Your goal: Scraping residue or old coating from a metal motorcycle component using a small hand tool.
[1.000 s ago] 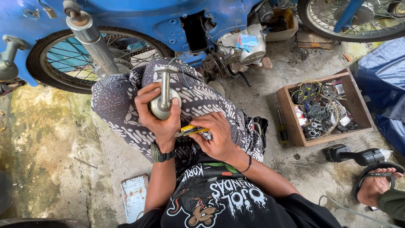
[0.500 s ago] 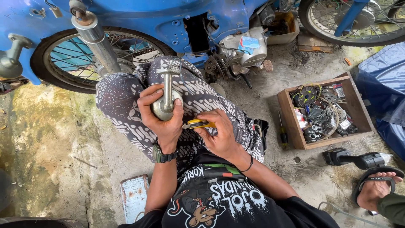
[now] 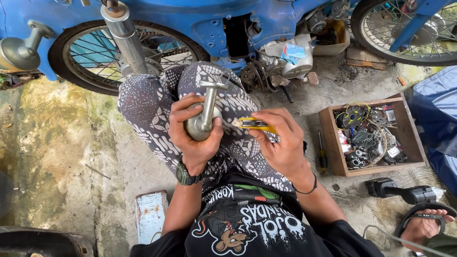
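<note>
While the person sits on the concrete floor (image 3: 71,143) with patterned trousers (image 3: 152,114) drawn up at the knees, the left hand (image 3: 195,131) is wrapped tight around a dull grey metal part (image 3: 203,119). The part has a rounded, bulbous lower body, a straight narrow stem rising from it and a short crossbar at the top; it stands nearly upright over the lap. The right hand (image 3: 281,140) pinches a yellow utility knife (image 3: 254,124), its tip just beside the part's rounded body. A blue motorcycle (image 3: 200,24) stands ahead, and a wooden box of small parts (image 3: 371,135) lies to the right.
</note>
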